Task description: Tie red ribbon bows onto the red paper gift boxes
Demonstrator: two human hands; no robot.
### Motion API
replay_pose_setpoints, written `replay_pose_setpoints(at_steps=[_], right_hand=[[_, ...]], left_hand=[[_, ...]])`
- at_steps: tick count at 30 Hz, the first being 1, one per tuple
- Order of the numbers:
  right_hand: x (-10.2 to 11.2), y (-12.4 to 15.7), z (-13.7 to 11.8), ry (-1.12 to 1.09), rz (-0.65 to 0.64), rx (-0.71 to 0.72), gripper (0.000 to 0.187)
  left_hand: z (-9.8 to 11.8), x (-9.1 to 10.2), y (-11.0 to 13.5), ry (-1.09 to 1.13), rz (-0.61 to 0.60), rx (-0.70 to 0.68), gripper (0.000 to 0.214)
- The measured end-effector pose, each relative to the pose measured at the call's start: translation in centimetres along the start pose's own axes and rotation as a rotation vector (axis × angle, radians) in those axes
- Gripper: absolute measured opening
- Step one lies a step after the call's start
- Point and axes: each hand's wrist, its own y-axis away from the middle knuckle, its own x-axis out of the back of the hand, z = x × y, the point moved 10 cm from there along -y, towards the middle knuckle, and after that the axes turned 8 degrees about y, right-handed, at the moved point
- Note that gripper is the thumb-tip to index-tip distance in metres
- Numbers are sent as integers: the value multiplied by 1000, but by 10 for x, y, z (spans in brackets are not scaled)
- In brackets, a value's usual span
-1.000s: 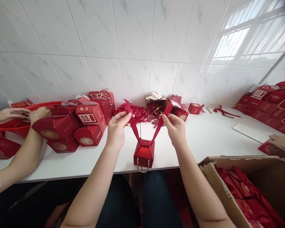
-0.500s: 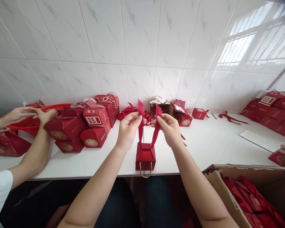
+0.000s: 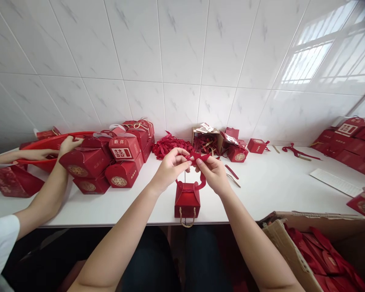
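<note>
Ribbon ends meeting above a small box

In the head view, the left hand (image 3: 172, 168) and right hand (image 3: 213, 170) are close together, each pinching the red ribbon (image 3: 202, 181) between thumb and fingers. The red box (image 3: 187, 198) stands upright on the white table (image 3: 261, 182), below the hands and nearer the body; its rope handle (image 3: 187, 225) hangs at the edge. A ribbon pile (image 3: 170, 146) lies just beyond the left hand.

The step in hand looks like crossing or tying the ends; fingers hide whether a knot has formed. The next move seems to call for passing one end through while the other hand pins the crossing, with even tension.
</note>
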Motion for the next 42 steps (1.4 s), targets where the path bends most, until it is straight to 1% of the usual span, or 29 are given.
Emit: replay_pose_setpoints(at_steps=[2, 4, 5, 7, 10, 14, 16, 17, 19, 20, 21, 22, 24, 25, 27, 30, 32, 33, 35, 37, 39, 40, 42], right_hand=[[-3, 2, -11, 162, -62, 166, 20], [-4, 7, -25, 352, -88, 349, 25], [-5, 10, -29, 437, -90, 421, 28], [-6, 14, -35, 568, -80, 516, 31], [-13, 17, -36, 686, -102, 582, 35], [-17, 17, -33, 732, -126, 605, 39], [-16, 18, -32, 698, -118, 605, 41], [-15, 19, -31, 666, -103, 597, 42], [-7, 22, -26, 585, -44, 543, 42], [-1, 24, -20, 540, 1, 487, 40], [8, 27, -11, 501, 63, 394, 36], [20, 31, 3, 473, 137, 272, 31], [49, 48, 36, 453, 292, -9, 27], [63, 60, 52, 461, 350, -120, 31], [90, 83, 79, 479, 406, -255, 41], [131, 118, 119, 521, 436, -432, 48], [148, 134, 143, 557, 396, -535, 47], [152, 139, 152, 575, 372, -570, 45], [152, 142, 160, 616, 350, -599, 41], [141, 135, 156, 651, 351, -566, 48], [117, 122, 145, 652, 313, -498, 56], [102, 114, 140, 638, 268, -464, 56], [67, 101, 132, 583, 134, -420, 51]], left_hand=[[-7, 0, 0, 134, -26, 81, 20], [-11, 2, -1, 198, -28, 118, 18], [-12, 3, -1, 214, -22, 126, 18], [-13, 5, -1, 252, -11, 147, 16], [-16, 4, 0, 279, -24, 188, 12], [-17, 0, 4, 268, -63, 211, 12], [-14, 0, 6, 206, -56, 167, 18], [-10, 2, 6, 127, -33, 111, 24], [3, 9, 9, -90, 49, -57, 37], [10, 12, 12, -198, 92, -146, 41], [16, 15, 15, -287, 131, -225, 43], [19, 21, 18, -347, 168, -282, 43], [17, 39, 24, -449, 253, -318, 41], [14, 53, 28, -495, 304, -311, 40], [0, 87, 36, -559, 395, -240, 38], [-32, 134, 50, -583, 409, -101, 29], [-58, 158, 59, -595, 398, 16, 23], [-71, 166, 64, -599, 392, 66, 19], [-91, 173, 70, -610, 377, 135, 13], [-103, 166, 71, -603, 361, 154, 13], [-108, 148, 66, -564, 322, 146, 20], [-109, 136, 63, -535, 289, 141, 23], [-110, 109, 55, -473, 206, 137, 27]])
